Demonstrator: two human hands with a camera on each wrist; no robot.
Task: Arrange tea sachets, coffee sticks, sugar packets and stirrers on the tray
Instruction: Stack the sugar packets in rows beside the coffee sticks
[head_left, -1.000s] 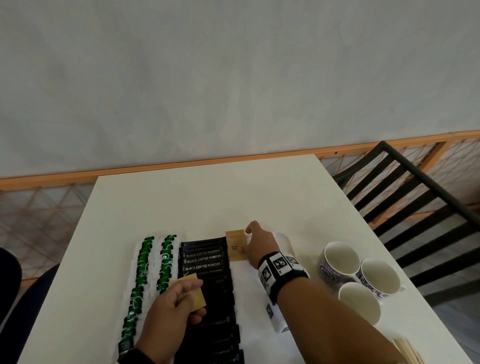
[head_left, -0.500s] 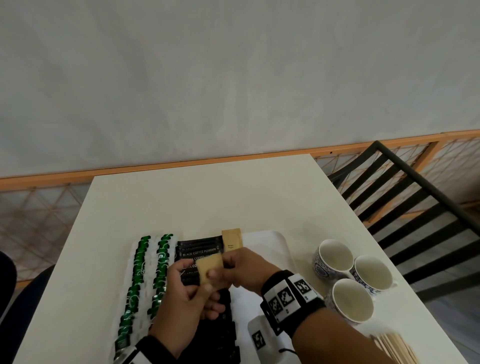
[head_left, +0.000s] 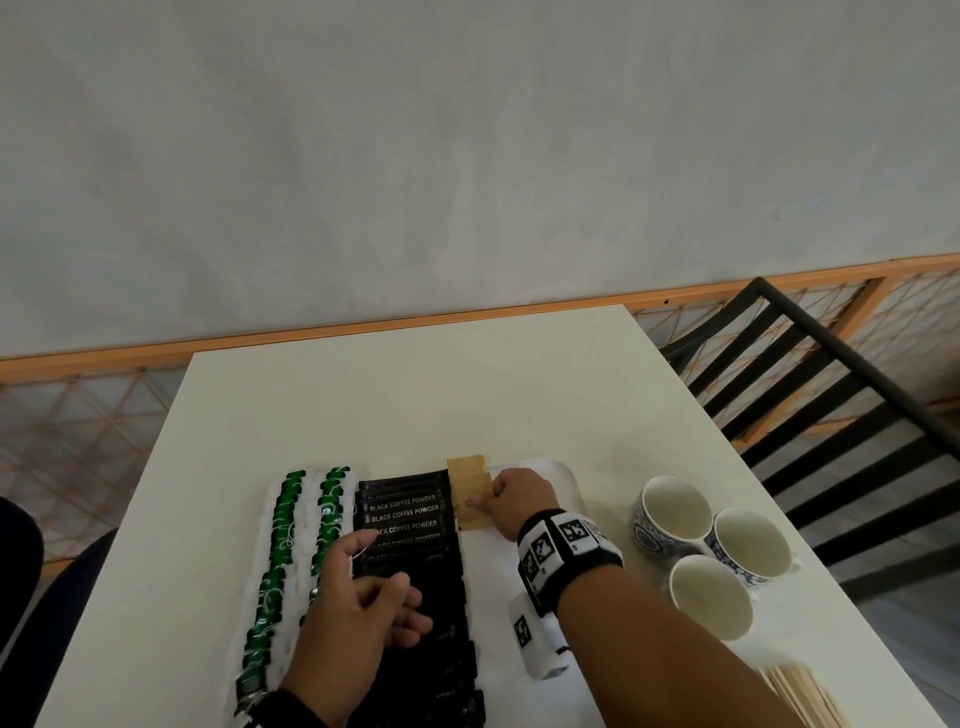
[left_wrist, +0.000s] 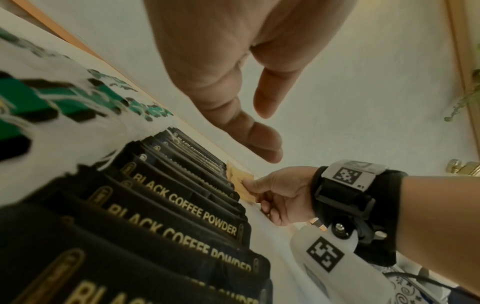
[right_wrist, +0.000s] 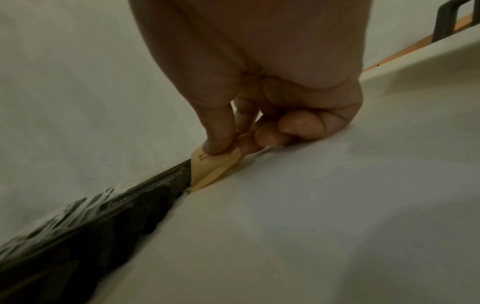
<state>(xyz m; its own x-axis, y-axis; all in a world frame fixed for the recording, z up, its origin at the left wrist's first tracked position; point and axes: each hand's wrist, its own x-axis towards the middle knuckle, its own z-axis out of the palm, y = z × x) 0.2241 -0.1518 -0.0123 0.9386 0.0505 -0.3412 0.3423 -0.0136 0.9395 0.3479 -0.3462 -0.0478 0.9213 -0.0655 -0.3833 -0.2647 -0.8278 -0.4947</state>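
Observation:
A white tray (head_left: 566, 475) holds two columns of green tea sachets (head_left: 283, 525), a column of black coffee sticks (head_left: 408, 525) and brown sugar packets (head_left: 470, 493) at its far end. My right hand (head_left: 511, 501) pinches a brown sugar packet (right_wrist: 207, 164) between thumb and fingers, low on the tray beside the coffee sticks (left_wrist: 182, 205). My left hand (head_left: 363, 597) hovers over the black sticks with loosely curled fingers (left_wrist: 259, 144) and holds nothing. Wooden stirrers (head_left: 800, 691) lie at the table's near right edge.
Three white cups with blue pattern (head_left: 711, 551) stand on the table right of the tray. A black chair (head_left: 831, 415) stands beyond the table's right edge. An orange rail (head_left: 363, 332) runs along the wall behind the table.
My right hand took the brown packet from my left hand and carried it forward to the far end of the tray. My left hand now holds nothing.

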